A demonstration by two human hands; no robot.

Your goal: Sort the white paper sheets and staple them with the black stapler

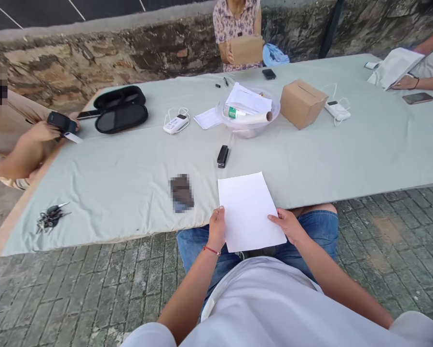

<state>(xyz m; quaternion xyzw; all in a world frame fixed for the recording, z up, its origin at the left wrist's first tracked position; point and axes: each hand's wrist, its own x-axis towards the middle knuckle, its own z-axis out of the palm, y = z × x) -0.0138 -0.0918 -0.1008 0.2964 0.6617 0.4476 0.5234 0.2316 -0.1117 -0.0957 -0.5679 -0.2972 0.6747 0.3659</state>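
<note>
Keeping the plain white rectangular paper sheet (250, 212) flat seemed to call for light, even tension, as the bare left hand (217, 226) gripped its left edge, thumb pointing forward, and across the sheet the bare right hand (289, 224) gripped its right edge, thumb laid inward on top

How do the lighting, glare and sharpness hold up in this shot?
Head view: soft, diffuse daylight, with faint shadows on the tablecloth; the paper looks bright and nearly featureless; the left hand and right hand holding it look reasonably sharp; a pixelated patch hides detail left of the paper; the top-right corner darkens.
</note>
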